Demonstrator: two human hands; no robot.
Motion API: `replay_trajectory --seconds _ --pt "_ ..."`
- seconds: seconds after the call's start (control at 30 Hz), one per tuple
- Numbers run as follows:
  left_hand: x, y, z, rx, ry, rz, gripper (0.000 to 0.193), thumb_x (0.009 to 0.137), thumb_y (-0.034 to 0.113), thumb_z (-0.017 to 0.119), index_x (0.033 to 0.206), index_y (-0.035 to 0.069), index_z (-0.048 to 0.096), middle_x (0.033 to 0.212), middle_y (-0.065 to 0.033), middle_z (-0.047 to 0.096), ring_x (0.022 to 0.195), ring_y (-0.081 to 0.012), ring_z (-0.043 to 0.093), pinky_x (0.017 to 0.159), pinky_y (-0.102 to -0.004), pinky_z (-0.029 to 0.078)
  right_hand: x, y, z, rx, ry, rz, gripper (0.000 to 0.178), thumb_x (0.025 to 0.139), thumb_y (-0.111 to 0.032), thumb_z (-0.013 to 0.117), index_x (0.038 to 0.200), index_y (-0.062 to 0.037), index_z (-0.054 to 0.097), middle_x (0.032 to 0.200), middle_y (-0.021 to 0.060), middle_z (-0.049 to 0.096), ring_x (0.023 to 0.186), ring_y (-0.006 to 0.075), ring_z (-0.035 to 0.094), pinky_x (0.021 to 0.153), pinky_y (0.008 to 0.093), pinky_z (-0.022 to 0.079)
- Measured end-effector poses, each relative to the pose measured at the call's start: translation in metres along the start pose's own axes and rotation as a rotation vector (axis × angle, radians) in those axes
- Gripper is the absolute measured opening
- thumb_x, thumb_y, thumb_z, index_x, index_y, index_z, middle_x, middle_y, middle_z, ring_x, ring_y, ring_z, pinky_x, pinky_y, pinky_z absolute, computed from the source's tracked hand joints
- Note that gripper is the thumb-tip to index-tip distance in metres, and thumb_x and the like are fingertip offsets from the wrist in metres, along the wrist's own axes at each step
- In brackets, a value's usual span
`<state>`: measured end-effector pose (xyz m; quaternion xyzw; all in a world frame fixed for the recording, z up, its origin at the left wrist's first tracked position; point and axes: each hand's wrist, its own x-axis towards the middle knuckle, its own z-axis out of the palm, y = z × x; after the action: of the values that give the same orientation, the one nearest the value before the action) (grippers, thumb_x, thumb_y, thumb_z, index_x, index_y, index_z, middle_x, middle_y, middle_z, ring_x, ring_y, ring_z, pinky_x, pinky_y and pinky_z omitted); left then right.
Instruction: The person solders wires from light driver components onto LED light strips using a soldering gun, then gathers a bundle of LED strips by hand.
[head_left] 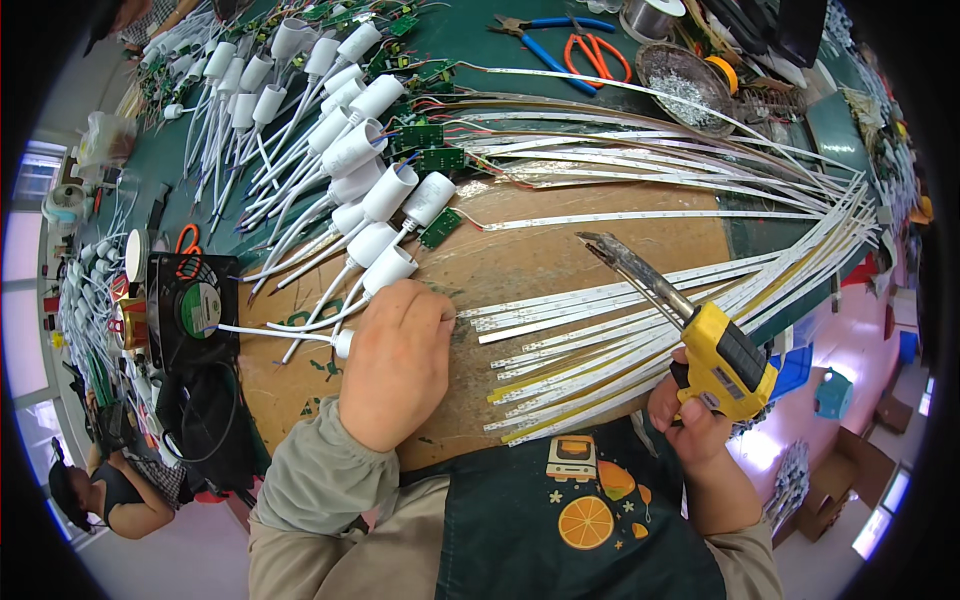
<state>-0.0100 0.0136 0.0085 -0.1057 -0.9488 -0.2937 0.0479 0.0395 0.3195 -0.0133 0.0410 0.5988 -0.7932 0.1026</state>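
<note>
In my right hand (693,425) is a yellow and black soldering gun (728,365), its long metal tip raised above the white LED strips (560,345). My left hand (400,350) is closed at the left ends of those strips, fingers curled down; whatever they pinch is hidden. Beside it lie white cylindrical lamp holders (388,268) with white cables, one partly covered by the hand. Just beyond, a small green circuit board (440,230) joins a lamp holder to a single LED strip (640,216) by thin wires.
A brown board (290,380) covers part of the green table. Many wired lamp holders lie at the far left. Blue-handled pliers (555,55), orange scissors (597,60), a dish of scraps (685,88) and a solder spool (652,18) sit at the back. A black fan (195,305) stands left; another person (130,495) sits beyond.
</note>
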Motion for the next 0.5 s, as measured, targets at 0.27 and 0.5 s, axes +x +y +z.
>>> replay_trajectory --seconds 0.27,0.5 --pt "-0.0006 0.0021 0.0008 0.001 0.003 -0.012 0.01 0.079 -0.002 0.064 0.086 0.002 0.059 0.088 -0.0141 0.057 0.083 -0.0342 0.057 0.073 -0.0403 0.047 0.0003 0.0028 -0.0041 0.051 -0.006 -0.021 0.065 0.083 -0.037 0.073 0.128 0.0027 0.045 0.06 0.0046 0.048 0.045 0.013 0.044 0.043 0.0256 0.038" --pt "-0.0012 0.0025 0.001 0.006 0.002 -0.017 0.01 0.078 -0.002 0.064 0.086 0.001 0.059 0.088 -0.0139 0.057 0.083 -0.0338 0.057 0.073 -0.0401 0.046 -0.0005 0.0035 -0.0056 0.115 -0.015 -0.019 0.065 0.083 -0.035 0.073 0.129 0.003 0.046 0.062 0.0059 0.051 0.045 0.0139 0.045 0.043 0.0261 0.039"
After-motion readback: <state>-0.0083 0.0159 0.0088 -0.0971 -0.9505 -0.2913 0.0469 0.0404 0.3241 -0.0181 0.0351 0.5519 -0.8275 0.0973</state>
